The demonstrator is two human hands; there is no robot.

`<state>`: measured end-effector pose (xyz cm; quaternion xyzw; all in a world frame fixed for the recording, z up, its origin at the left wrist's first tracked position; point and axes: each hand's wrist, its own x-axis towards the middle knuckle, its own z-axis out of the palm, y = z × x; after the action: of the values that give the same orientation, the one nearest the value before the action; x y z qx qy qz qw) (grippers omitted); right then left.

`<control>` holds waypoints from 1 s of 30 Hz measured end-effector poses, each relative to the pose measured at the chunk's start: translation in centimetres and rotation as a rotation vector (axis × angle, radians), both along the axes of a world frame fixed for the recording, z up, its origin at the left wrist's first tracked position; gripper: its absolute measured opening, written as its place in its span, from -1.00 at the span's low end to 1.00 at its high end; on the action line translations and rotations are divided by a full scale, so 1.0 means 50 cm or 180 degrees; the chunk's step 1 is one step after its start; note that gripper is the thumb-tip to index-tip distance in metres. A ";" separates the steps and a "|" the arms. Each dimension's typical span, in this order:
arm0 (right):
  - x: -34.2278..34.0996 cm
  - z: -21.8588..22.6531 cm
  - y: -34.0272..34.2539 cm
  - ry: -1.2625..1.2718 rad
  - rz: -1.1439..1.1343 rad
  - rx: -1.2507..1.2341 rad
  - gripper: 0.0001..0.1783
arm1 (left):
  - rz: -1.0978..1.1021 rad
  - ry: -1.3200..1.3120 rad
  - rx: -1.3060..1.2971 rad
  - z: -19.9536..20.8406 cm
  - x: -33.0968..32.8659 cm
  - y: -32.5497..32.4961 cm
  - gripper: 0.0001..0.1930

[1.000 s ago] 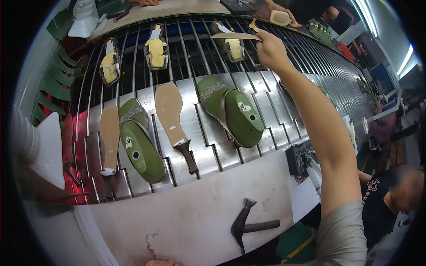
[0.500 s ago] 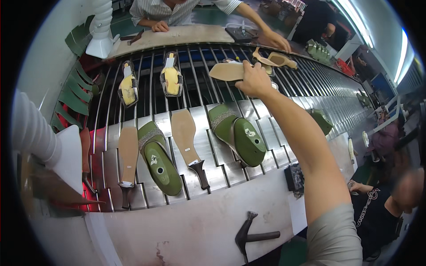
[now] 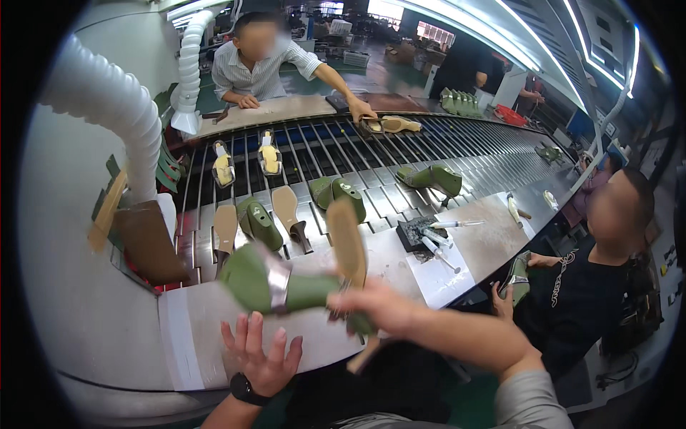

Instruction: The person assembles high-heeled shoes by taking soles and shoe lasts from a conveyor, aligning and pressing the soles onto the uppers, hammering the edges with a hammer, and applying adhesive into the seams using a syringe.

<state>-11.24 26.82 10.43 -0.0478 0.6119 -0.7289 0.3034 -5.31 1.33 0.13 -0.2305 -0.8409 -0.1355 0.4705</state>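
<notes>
Raised over the bench, a green shoe last [image 3: 314, 292] with a shiny strap across it is blurred by motion. A tan shoe sole [image 3: 347, 243] stands upright beside it. My right hand [image 3: 382, 307] is closed around both, near the heel end of the last. Below that hand, a tan piece [image 3: 363, 356] pokes out; whether it belongs to the sole I cannot tell. My left hand [image 3: 263, 350], with a dark watch at the wrist, has its fingers spread just under the toe of the last. Nothing is in its grasp.
On the metal slat conveyor [image 3: 386, 207] lie green lasts [image 3: 337, 196], tan heeled soles [image 3: 286, 207] and yellow-padded pieces [image 3: 269, 154]. Syringes [image 3: 439, 243] rest on the bench by a dark block. Across the conveyor a co-worker's hand [image 3: 361, 109] reaches; another person at right holds a green last [image 3: 516, 279].
My right hand has come back from the far conveyor with the tan sole and now also holds a green last. My left hand has come into view. The whole view has shifted.
</notes>
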 end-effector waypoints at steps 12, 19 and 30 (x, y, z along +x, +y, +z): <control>0.080 -0.246 -0.142 -0.0964 -0.0487 -0.1188 -0.35 | -0.0153 -0.1402 0.1812 -0.044 0.029 -0.121 -0.26; 0.048 -0.227 -0.031 -0.0593 -0.1283 -0.0700 -0.41 | -0.1710 -0.2651 0.5244 -0.087 0.053 -0.163 -0.34; -0.122 -0.268 -0.120 0.3230 -0.1558 0.3060 -0.37 | -0.1913 -0.2616 0.5389 -0.099 0.060 -0.158 -0.19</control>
<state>-17.33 20.81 -2.98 -0.1029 0.9217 -0.3157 -0.2005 -2.31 -6.56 -4.81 0.0432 -0.4710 -0.8757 0.0975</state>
